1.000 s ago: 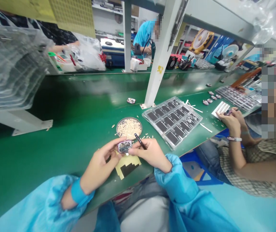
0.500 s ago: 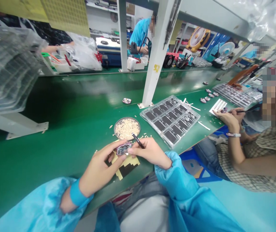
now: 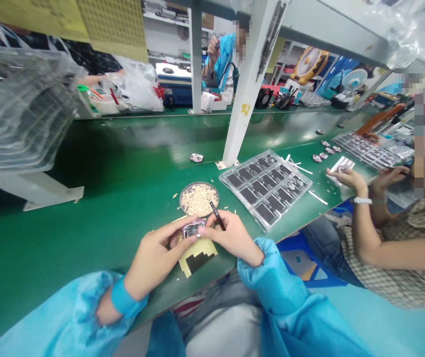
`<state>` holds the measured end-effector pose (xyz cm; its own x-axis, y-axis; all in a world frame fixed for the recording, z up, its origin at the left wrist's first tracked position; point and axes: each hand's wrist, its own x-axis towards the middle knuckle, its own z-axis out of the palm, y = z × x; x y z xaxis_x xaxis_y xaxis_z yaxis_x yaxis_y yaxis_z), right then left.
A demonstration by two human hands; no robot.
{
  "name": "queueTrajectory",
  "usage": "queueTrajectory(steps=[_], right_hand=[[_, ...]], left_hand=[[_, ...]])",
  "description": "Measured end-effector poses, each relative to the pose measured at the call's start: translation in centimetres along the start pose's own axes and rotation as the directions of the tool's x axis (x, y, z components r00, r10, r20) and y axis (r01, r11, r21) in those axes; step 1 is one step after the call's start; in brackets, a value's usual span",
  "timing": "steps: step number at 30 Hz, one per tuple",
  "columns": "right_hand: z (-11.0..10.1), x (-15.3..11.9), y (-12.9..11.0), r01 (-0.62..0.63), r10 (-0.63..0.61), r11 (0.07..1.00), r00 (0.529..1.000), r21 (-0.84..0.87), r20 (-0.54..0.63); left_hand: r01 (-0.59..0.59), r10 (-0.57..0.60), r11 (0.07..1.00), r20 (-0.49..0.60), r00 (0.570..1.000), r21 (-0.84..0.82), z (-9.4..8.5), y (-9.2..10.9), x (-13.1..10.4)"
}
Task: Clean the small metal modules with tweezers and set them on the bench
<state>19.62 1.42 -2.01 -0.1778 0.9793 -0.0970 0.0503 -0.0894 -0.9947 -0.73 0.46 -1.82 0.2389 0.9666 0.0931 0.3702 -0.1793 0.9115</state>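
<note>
My left hand (image 3: 160,250) is closed around a small rounded device housing (image 3: 193,228) with a pinkish rim and exposed electronics inside. Between the fingers of my right hand (image 3: 231,233) sits a pair of dark tweezers (image 3: 217,216), its broad end pointing up; its lower end is hidden. My right thumb and fingertips also touch the right edge of the housing. Beneath both hands lies a yellow sheet with black patches (image 3: 201,255). Just beyond them stands a round dish (image 3: 199,198) filled with tiny pale pieces, some scattered around it.
A clear tray (image 3: 266,186) with dark rectangular parts lies right of the dish, near a white post (image 3: 242,99). One similar housing (image 3: 196,157) lies behind. Stacked clear trays (image 3: 19,109) stand at left. A co-worker's hand (image 3: 351,179) is at far right.
The housing has tipped slightly in my left hand, and my right fingertips stay against it. The view has shifted a little. At right, the co-worker's hands have moved apart.
</note>
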Motion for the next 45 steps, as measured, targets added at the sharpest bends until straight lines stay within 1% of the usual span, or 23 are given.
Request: queueTrajectory(steps=[1,3,5,7,12,15,18,20,22,23,26,28,30,33,35,39,42,44,45], right_hand=[[0.2,-0.1,0.1,0.028,-0.028,1.000,0.999,0.014,-0.033],[0.6,-0.2,0.2,0.065,-0.062,0.996,0.997,0.057,-0.048],[0.9,-0.2,0.2,0.073,-0.070,0.994,0.997,0.077,-0.036],[1.0,-0.2,0.1,0.077,-0.075,0.995,0.996,0.068,-0.038],[1.4,-0.4,-0.3,0.087,-0.082,0.995,0.992,0.056,-0.093],[1.6,-0.6,0.0,0.066,-0.059,0.996,0.992,0.061,-0.111],[1.7,-0.7,0.5,0.070,-0.062,0.994,0.992,0.078,-0.106],[1.7,-0.7,0.8,0.095,-0.089,0.992,0.994,0.088,-0.068],[1.8,-0.7,1.0,0.122,-0.120,0.989,0.992,0.083,-0.032],[1.8,-0.7,1.0,0.131,-0.129,0.989,0.991,0.068,-0.032],[1.9,-0.7,0.8,0.156,-0.156,0.988,0.983,-0.007,-0.095],[2.0,-0.8,0.6,0.191,-0.198,0.979,0.972,-0.068,-0.124],[2.1,-1.0,0.4,0.244,-0.261,0.961,0.956,-0.132,-0.136],[2.4,-1.2,0.0,0.302,-0.333,0.933,0.931,-0.193,-0.151],[2.6,-1.3,-0.1,0.322,-0.353,0.928,0.922,-0.190,-0.161],[2.9,-1.2,0.0,0.356,-0.383,0.919,0.908,-0.169,-0.171],[2.7,-0.9,0.0,0.317,-0.342,0.934,0.928,-0.166,-0.151],[2.3,-0.6,-0.1,0.289,-0.315,0.934,0.943,-0.209,-0.106],[2.0,-0.5,-0.2,0.297,-0.325,0.924,0.942,-0.240,-0.086]], left_hand=[[0.055,-0.054,0.993,0.012,0.998,-0.103,0.1,0.1,0.0],[0.122,-0.107,0.946,0.066,0.992,-0.299,0.3,0.3,0.1],[0.153,-0.119,0.905,0.109,0.987,-0.398,0.5,0.4,0.1],[0.157,-0.120,0.898,0.113,0.986,-0.410,0.5,0.4,0.2],[0.147,-0.122,0.911,0.089,0.989,-0.384,0.6,0.4,0.3],[0.122,-0.088,0.903,0.100,0.991,-0.412,0.7,0.6,0.3],[0.082,-0.055,0.899,0.076,0.996,-0.430,0.7,0.8,0.3],[0.045,-0.025,0.933,0.058,0.998,-0.357,0.6,0.7,0.2],[-0.007,0.018,0.975,0.047,0.999,-0.224,0.6,0.5,0.0],[-0.038,0.043,0.988,0.034,0.999,-0.148,0.6,0.5,-0.1],[-0.099,0.098,0.994,0.021,0.995,0.046,0.7,0.4,-0.4],[-0.124,0.120,0.986,0.047,0.992,0.114,0.7,0.4,-0.5],[-0.155,0.148,0.978,0.056,0.987,0.137,0.7,0.5,-0.6],[-0.211,0.216,0.961,-0.007,0.976,0.176,0.7,0.6,-0.8],[-0.244,0.256,0.948,-0.038,0.966,0.204,0.7,0.8,-1.0],[-0.281,0.301,0.930,-0.051,0.952,0.235,0.8,1.0,-1.2],[-0.267,0.297,0.928,-0.083,0.951,0.258,0.9,0.7,-1.1],[-0.245,0.280,0.932,-0.102,0.954,0.266,0.9,0.4,-0.9],[-0.240,0.276,0.932,-0.103,0.956,0.272,0.8,0.2,-0.8]])
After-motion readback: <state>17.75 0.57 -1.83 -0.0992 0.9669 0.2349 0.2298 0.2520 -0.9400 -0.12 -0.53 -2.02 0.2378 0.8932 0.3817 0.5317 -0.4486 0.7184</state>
